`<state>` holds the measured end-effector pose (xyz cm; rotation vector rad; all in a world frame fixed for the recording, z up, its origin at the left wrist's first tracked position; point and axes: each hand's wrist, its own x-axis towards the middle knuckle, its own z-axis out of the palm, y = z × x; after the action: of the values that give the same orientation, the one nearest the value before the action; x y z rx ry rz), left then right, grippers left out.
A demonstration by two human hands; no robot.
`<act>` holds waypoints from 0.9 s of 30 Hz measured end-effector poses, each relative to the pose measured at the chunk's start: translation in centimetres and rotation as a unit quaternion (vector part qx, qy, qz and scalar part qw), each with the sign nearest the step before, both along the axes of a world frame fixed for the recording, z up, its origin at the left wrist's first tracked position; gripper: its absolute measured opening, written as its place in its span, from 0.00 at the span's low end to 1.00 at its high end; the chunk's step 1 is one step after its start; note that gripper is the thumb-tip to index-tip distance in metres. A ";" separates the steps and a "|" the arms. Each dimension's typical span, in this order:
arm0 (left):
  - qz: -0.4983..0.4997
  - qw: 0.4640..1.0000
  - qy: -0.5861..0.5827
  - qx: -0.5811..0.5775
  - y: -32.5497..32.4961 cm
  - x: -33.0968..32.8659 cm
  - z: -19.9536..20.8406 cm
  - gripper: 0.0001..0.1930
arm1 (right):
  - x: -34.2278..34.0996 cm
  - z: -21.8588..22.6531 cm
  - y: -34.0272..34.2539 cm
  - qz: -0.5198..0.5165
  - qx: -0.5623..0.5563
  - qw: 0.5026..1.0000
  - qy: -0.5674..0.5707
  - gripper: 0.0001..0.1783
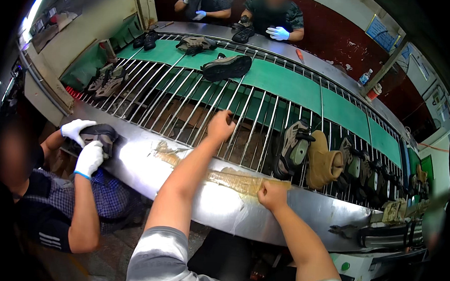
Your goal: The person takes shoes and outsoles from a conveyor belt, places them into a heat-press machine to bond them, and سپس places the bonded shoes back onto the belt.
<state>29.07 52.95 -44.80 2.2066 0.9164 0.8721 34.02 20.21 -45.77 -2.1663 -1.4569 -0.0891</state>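
Head view: the left hand (221, 125) is hovering over the rod rack (184, 106), its closure indeterminable; the right hand (273, 194), standing apart, is forming a fist above the bench (327, 215). Beyond the nearer left hand, the beige-and-black shoe (227, 68) is lying roughly crosswise on green sheeting (280, 82).

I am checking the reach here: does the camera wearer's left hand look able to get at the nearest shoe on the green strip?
Probably yes: the left hand is over the rod rack, and nothing seems to stand between it and the shoe, though it may need to stretch forward.
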 end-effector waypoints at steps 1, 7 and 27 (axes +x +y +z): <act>0.020 0.995 0.014 0.099 3.0 0.8 -1.1 0.25 | -0.1 0.6 0.2 0.000 -0.010 1.000 0.005 0.07; 0.093 0.936 0.250 0.232 14.4 8.3 -0.4 0.26 | 0.4 0.2 0.2 -0.011 -0.026 0.999 0.016 0.09; 0.104 0.786 0.441 0.421 21.0 20.4 -1.3 0.45 | 3.4 0.1 0.8 -0.015 0.016 0.999 0.045 0.08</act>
<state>49.49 73.98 -46.08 3.4873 1.3761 0.2661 37.47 21.03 -45.72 -2.1394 -1.3644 -0.0255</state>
